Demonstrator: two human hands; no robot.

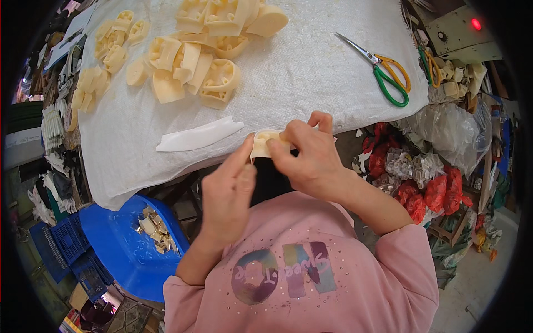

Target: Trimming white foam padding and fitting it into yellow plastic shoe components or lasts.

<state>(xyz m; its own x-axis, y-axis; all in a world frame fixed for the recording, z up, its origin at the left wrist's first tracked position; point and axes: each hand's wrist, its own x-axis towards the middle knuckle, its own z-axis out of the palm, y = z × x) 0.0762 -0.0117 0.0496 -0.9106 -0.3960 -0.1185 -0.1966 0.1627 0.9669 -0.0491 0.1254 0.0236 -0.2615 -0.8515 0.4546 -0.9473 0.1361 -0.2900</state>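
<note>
Both hands meet at the near edge of the cloth-covered table, around a cream moulded plastic piece [261, 147] with a hollowed face. My left hand [229, 186] presses its fingers against the piece's left side. On the other side, my right hand [311, 150] pinches it, the thumb pushed into the hollow. Small bits of white show behind the right fingers, too hidden to name. Just beyond the left hand, a curved white strip [200, 136] lies flat on the cloth. Several similar cream pieces [219, 83] are heaped farther back and to the left.
Scissors [388, 72] with one green and one orange handle lie at the table's right. A blue plastic tub [105, 233] holding small beige scraps [155, 230] stands below on the left. Clear and red plastic bags [436, 191] crowd the lower right. White woven cloth [311, 83] covers the table.
</note>
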